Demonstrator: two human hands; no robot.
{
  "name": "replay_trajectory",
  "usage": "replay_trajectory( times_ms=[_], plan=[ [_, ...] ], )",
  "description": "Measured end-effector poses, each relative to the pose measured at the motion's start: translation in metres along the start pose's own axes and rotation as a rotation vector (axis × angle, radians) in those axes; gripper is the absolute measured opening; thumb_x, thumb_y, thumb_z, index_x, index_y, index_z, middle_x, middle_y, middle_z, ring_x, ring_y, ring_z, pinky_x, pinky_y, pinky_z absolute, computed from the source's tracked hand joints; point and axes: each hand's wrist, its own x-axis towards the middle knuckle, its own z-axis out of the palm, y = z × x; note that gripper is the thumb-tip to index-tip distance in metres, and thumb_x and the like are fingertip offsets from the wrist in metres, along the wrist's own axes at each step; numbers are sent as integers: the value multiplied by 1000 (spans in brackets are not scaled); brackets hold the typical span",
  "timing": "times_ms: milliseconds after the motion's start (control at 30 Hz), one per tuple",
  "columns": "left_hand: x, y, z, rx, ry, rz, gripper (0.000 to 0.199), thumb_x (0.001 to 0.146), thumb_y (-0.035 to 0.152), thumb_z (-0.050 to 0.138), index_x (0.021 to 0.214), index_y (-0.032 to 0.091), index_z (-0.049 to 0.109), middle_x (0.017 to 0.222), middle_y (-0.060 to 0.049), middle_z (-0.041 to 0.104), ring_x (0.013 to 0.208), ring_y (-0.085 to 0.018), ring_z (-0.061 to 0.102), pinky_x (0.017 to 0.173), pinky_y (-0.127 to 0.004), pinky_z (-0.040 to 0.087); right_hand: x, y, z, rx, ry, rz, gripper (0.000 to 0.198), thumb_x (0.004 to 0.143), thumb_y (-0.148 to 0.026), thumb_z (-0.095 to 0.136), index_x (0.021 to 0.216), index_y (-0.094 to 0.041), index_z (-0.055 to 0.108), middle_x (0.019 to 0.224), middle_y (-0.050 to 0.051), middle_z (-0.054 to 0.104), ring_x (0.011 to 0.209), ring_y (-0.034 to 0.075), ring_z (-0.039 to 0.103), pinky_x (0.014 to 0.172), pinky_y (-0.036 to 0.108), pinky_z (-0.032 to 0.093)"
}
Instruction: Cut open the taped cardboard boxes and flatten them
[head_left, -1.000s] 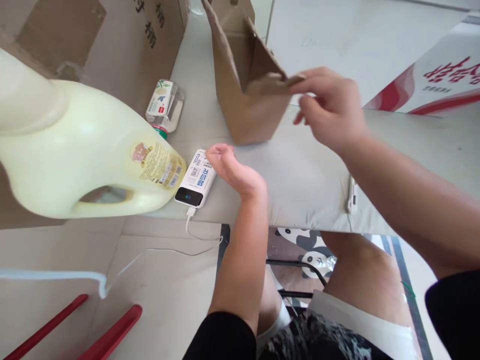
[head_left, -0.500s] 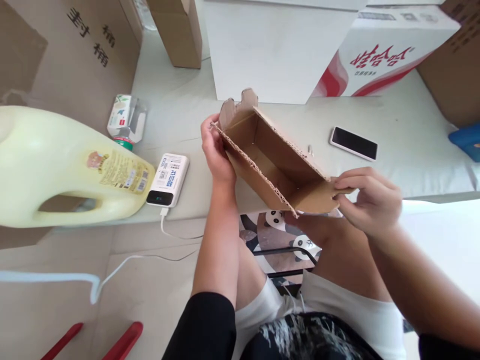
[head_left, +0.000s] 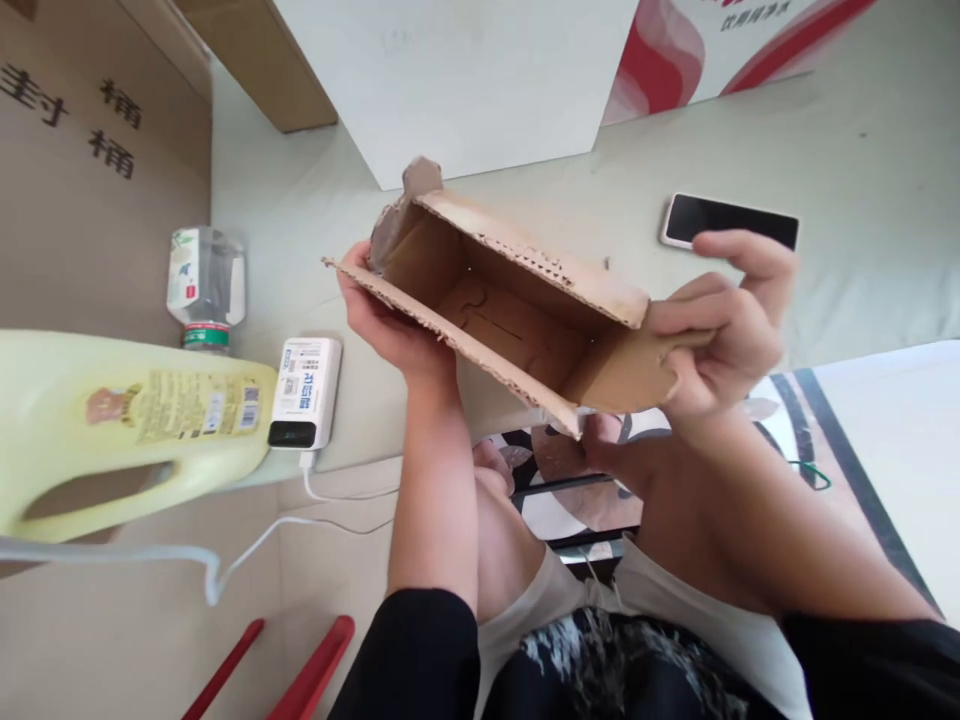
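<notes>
A small cardboard box (head_left: 517,325), with its top open and its cut edges ragged, is held tilted above my lap. My left hand (head_left: 390,325) grips its left end from below; the fingers underneath are partly hidden. At the other end, my right hand (head_left: 724,325) pinches the end flap between thumb and fingers, while one finger is lifted off. Some thin dark lines show on the floor of the box, which otherwise holds nothing I can see. Behind my right hand lies a phone (head_left: 731,220) with a dark screen.
At left are a yellow jug (head_left: 217,410), a clear bottle (head_left: 225,275) lying down, and a white power bank (head_left: 306,390) with a cable. A white box (head_left: 480,90), a red-and-white carton (head_left: 675,60) and a large brown carton (head_left: 157,200) stand at the back.
The box has come up and left, closer to the camera, turning so more of its inside shows. One right finger has lifted off the flap. The view has shifted too.
</notes>
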Motion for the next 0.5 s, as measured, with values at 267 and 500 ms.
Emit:
replay_trajectory(
  times_ms=[267, 500],
  plan=[
    [0, 7, 9, 25, 57, 18, 48, 99, 55, 22, 69, 21, 38, 78, -5, 50, 88, -17, 54, 86, -30, 48, -8, 27, -5, 70, 27, -142, 40, 87, -63, 43, 94, -33, 69, 140, 1, 47, 115, 28, 57, 91, 45, 52],
    [-7, 5, 3, 166, -3, 182, 38, 97, 37, 23, 82, 21, 54, 87, -5, 56, 94, -17, 58, 92, -31, 47, -15, 31, -10, 110, 21, -83, 53, 90, -66, 41, 136, -44, 55, 156, -3, 41, 136, 35, 48, 109, 52, 46]
  ],
)
